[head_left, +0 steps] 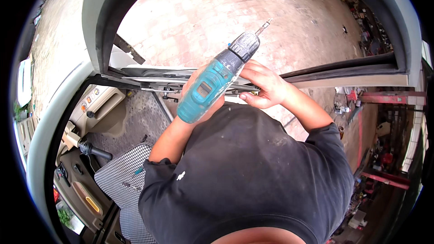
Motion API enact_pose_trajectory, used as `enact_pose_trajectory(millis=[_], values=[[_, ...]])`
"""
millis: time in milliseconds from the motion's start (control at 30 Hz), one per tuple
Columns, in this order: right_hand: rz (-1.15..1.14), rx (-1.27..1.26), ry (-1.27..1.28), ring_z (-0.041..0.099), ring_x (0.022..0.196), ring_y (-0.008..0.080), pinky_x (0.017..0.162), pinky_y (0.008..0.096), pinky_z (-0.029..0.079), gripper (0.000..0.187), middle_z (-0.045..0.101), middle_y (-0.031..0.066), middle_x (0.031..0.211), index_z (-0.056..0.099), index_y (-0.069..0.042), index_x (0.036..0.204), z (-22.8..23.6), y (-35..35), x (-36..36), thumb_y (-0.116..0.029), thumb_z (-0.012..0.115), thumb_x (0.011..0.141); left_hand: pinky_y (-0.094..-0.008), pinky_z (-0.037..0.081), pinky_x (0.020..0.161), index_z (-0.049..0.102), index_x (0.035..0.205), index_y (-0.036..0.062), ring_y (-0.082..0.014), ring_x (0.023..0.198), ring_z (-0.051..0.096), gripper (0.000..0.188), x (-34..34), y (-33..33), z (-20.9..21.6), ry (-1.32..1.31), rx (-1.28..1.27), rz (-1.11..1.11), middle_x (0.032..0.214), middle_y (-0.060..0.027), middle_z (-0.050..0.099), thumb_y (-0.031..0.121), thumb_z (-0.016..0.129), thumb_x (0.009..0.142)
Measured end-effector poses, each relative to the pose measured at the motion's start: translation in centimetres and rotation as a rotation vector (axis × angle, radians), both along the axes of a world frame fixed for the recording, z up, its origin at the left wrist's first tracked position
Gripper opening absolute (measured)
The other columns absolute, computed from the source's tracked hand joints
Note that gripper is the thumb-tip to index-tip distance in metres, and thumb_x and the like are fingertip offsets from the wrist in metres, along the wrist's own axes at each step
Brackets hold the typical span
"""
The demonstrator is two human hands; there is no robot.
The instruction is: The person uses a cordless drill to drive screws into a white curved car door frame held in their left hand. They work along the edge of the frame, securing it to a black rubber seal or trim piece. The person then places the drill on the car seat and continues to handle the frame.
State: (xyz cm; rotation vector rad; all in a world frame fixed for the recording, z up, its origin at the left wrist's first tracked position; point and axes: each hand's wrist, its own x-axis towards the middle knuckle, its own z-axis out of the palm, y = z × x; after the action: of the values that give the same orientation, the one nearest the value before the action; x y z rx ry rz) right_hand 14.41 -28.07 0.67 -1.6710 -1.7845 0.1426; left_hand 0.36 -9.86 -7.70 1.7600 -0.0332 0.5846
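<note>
A teal and black cordless drill (205, 88) is held up in front of my chest, its chuck and long bit pointing up and to the right. My left hand (216, 105) is wrapped round its handle, and the drill body hides most of that hand. Beside the chuck, my right hand (267, 83) has its thumb apart from its fingers. The fingertips pass behind the drill's front end, so I cannot tell whether they touch it. Under both hands runs the lower edge of a vehicle door window frame (348, 82), with metal strips (169, 81) along it.
To the left lie the vehicle's interior, a checked seat (118, 171) with small tools on it, a dark lever (96, 150) and a beige door panel (101, 108). Paved ground (194, 13) stretches beyond the frame. Red metal beams (393, 97) and clutter stand at the right.
</note>
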Motion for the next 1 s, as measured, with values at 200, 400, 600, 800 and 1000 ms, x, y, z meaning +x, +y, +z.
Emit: enact_pose_trajectory(millis=[200, 400, 600, 800, 1000], values=[[-0.021, 0.267, -0.715, 0.065, 0.096, 0.0266, 0.083, 0.0389, 0.056, 0.028, 0.066, 0.0117, 0.102, 0.066, 0.000, 0.100, -0.6, -1.7, 1.0, -0.007, 0.073, 0.075, -0.0324, 0.052, 0.083, 0.061, 0.117, 0.0013, -0.0183, 0.096, 0.065, 0.037, 0.7, 1.3, 0.6, 0.091, -0.394, -0.367, 0.108, -0.0105, 0.067, 0.001, 0.070, 0.081], [-0.801, 0.422, -1.359, 0.045, 0.128, 0.0317, 0.107, 0.0455, 0.036, 0.049, 0.053, 0.0119, 0.125, 0.059, -0.010, 0.118, -1.7, -7.1, 1.5, -0.020, 0.082, 0.076, -0.0331, 0.052, 0.083, 0.051, 0.125, -0.0001, -0.0153, 0.094, 0.064, 0.043, 0.5, 2.2, 1.1, 0.137, -0.595, -0.452, 0.099, -0.0071, 0.066, -0.001, 0.064, 0.085], [-1.397, 0.540, -0.617, 0.009, 0.148, 0.0427, 0.117, 0.0548, 0.015, 0.107, 0.007, 0.0289, 0.156, 0.014, -0.009, 0.148, -1.9, -6.1, -1.6, -0.031, 0.085, 0.071, -0.0317, 0.052, 0.082, 0.049, 0.130, -0.0002, -0.0143, 0.092, 0.064, 0.049, 1.3, 2.8, 0.5, 0.134, -0.464, -0.565, 0.098, -0.0065, 0.066, 0.002, 0.067, 0.085], [-1.457, 0.552, -0.486, 0.007, 0.148, 0.0431, 0.118, 0.0553, 0.015, 0.104, 0.002, 0.0304, 0.157, 0.010, -0.010, 0.144, -1.3, -5.0, -2.6, -0.018, 0.081, 0.069, -0.0312, 0.052, 0.081, 0.052, 0.127, -0.0004, -0.0136, 0.089, 0.064, 0.045, 2.6, 3.2, 0.6, 0.160, -0.430, -0.720, 0.097, -0.0055, 0.066, 0.005, 0.067, 0.085], [-1.581, 0.609, -0.185, 0.020, 0.143, 0.0385, 0.117, 0.0527, 0.020, 0.109, 0.015, 0.0262, 0.149, 0.006, -0.008, 0.146, -1.9, -4.7, -2.5, -0.017, 0.081, 0.066, -0.0295, 0.052, 0.079, 0.054, 0.126, -0.0014, -0.0126, 0.084, 0.064, 0.046, 3.2, 3.5, 1.2, 0.173, -0.451, -0.754, 0.093, -0.0046, 0.068, 0.003, 0.069, 0.083]])
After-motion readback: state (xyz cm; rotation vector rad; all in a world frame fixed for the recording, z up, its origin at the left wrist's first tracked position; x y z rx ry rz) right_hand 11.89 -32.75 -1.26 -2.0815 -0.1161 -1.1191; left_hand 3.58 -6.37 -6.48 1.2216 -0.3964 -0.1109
